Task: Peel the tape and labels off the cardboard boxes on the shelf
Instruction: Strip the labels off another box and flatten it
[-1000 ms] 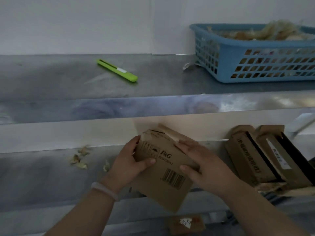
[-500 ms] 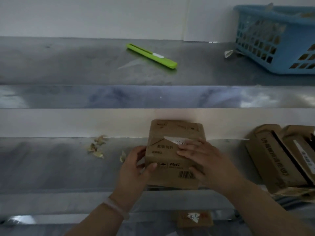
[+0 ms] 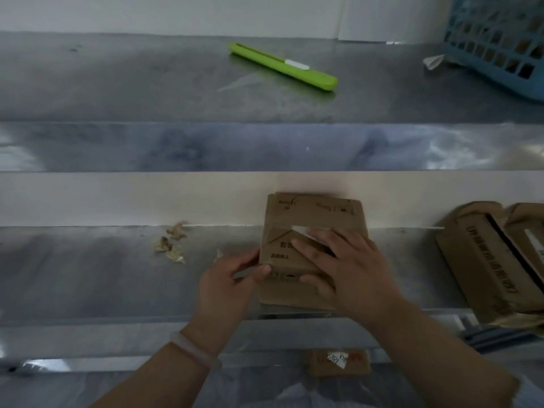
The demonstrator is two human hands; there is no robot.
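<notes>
While cardboard box (image 3: 312,213) lies flat on lower shelf (image 3: 88,275), 6 o'clock from green cutter (image 3: 282,66), your left hand (image 3: 226,287) grips its 9 o'clock edge; right hand (image 3: 350,269) presses flat on top. Box probably light, crushable: pinch white label (image 3: 300,231) corner.

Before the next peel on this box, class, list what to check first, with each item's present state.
1. Cardboard box lies flat on the lower shelf: ok.
2. Left hand grips its left edge: ok.
3. Right hand rests on the box by the white label: ok.
4. Label corner lifted enough to pinch: cannot tell.
5. Green box cutter lies clear of both hands, on the upper shelf: ok.
</notes>
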